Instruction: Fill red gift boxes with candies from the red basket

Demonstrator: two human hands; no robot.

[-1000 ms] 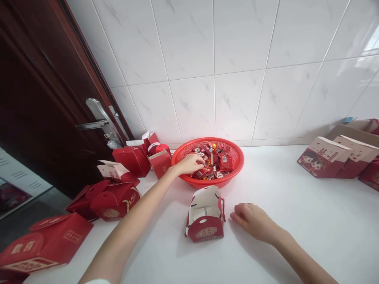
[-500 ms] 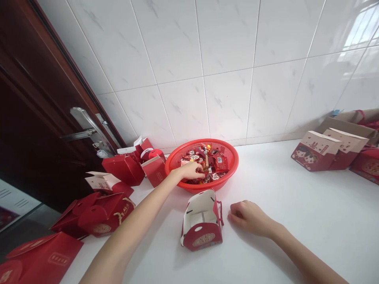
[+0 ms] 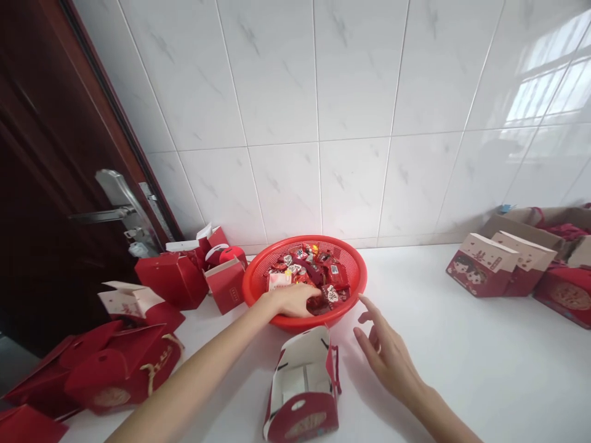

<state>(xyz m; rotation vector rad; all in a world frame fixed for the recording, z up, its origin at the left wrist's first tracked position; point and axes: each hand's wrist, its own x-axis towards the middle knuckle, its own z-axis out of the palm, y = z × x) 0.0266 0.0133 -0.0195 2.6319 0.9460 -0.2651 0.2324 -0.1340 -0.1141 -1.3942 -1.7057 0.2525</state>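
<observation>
- One box (image 3: 295,381) stands open, only white inside showing; this one looks barely begun.
- Left hand (image 3: 293,299): among sweets (image 3: 314,271) in the basket (image 3: 360,280); fingertips hidden, cannot tell its grip.
- Right hand (image 3: 385,351): fingers apart, holding nothing.
- Folded-up boxes (image 3: 138,360) at left look done.

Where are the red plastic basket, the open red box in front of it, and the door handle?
Red plastic basket (image 3: 361,271): head view, right rim.
Open red box (image 3: 317,406): head view, front panel.
Door handle (image 3: 101,215): head view, on the lever.

white table (image 3: 484,363) | red basket (image 3: 361,271) | open box (image 3: 307,412) | left-side boxes (image 3: 172,282) | right-side boxes (image 3: 482,271)
</observation>
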